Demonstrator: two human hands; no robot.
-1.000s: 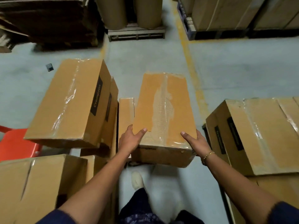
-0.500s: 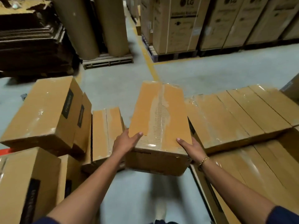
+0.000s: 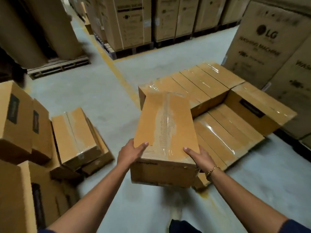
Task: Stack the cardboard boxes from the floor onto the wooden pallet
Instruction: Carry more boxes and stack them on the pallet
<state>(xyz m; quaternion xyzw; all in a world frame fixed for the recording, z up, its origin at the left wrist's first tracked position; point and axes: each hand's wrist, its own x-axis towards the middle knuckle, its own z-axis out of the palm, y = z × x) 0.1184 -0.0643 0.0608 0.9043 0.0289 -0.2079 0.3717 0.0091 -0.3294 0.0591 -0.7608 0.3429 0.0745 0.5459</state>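
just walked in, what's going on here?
A person is carrying a taped cardboard box off the ground with both hands: the left hand grips its near left corner, the right hand its near right corner. The box is held in front of a low stack of boxes on the right, whose upper layer is only partly filled. More loose boxes wait on the floor to the left.

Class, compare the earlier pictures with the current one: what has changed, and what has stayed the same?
The carried box has swung rightward, away from the floor boxes and toward the stacked boxes. Nothing taken or released: the left hand and right hand keep the same grip at its near corners.
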